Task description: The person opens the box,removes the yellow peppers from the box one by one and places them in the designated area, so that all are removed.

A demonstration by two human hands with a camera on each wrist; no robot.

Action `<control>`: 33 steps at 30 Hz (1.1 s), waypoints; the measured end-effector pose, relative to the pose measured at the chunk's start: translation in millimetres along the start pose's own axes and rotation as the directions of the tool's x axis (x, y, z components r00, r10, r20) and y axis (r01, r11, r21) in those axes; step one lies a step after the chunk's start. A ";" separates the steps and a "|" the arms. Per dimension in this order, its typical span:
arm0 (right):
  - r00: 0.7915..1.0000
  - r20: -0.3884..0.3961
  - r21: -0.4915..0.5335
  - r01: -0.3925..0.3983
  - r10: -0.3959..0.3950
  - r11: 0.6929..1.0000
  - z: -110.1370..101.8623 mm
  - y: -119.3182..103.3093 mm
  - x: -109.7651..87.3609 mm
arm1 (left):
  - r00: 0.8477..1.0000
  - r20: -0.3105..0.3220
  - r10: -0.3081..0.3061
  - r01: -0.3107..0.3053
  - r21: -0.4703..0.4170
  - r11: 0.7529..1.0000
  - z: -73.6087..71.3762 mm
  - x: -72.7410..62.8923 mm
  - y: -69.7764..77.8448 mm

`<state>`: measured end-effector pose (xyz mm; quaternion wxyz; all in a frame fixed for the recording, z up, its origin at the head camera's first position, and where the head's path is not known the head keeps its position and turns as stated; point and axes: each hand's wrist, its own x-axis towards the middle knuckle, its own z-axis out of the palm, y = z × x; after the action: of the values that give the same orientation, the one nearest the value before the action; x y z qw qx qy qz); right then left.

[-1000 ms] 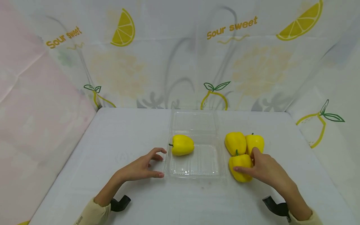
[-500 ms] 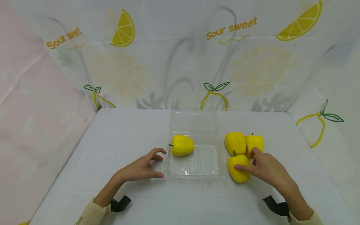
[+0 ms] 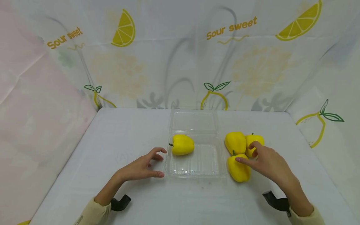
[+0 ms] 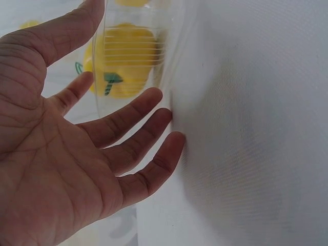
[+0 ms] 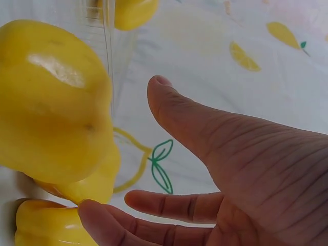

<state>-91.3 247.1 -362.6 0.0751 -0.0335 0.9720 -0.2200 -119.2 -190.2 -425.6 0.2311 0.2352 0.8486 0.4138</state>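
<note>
Beside the left wall of a clear plastic clamshell box (image 3: 208, 164), my left hand (image 3: 137, 167) is held with fingers loosely bent and holds nothing. In the left wrist view, that hand's palm (image 4: 66, 169) shows bare. One yellow bell pepper (image 3: 182, 145) lies on its side in the box's left part, stem to the left. Right of the box, three more cluster: a front pepper (image 3: 239, 170), a back-left pepper (image 3: 235, 142) and a back-right pepper (image 3: 256, 138). My right hand (image 3: 270, 164) hovers over the front one, thumb and fingers apart. The right wrist view shows a gap between this hand (image 5: 246, 174) and the nearest pepper (image 5: 56, 102).
The box's lid (image 3: 194, 122) lies folded back toward the printed cloth backdrop (image 3: 168, 56). White cloth covers the table (image 3: 180, 203). Black curved mounts (image 3: 121, 203) sit at both wrists.
The front pepper has shifted slightly left against the back-left one. My right hand has let go of it and lifted a little away. The left hand stays where it was.
</note>
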 end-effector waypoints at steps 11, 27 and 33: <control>0.992 -0.077 0.036 0.103 -0.100 0.994 2.6 -11.6 6.6 | 1.000 0.005 -0.007 0.007 0.002 1.000 -1.1 0.5 0.9; 0.975 -0.125 0.036 0.191 -0.185 0.981 16.0 -37.0 15.4 | 1.000 0.006 -0.002 0.002 -0.011 1.000 -1.1 0.0 -0.3; 0.966 -0.139 0.060 0.227 -0.217 0.972 25.6 -46.1 19.0 | 1.000 0.006 -0.001 0.001 -0.011 1.000 -1.2 -0.1 -1.4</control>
<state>-104.5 192.9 -368.0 -0.0130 -0.1246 0.9560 -0.2654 -120.2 -191.8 -426.1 0.2353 0.2349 0.8457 0.4175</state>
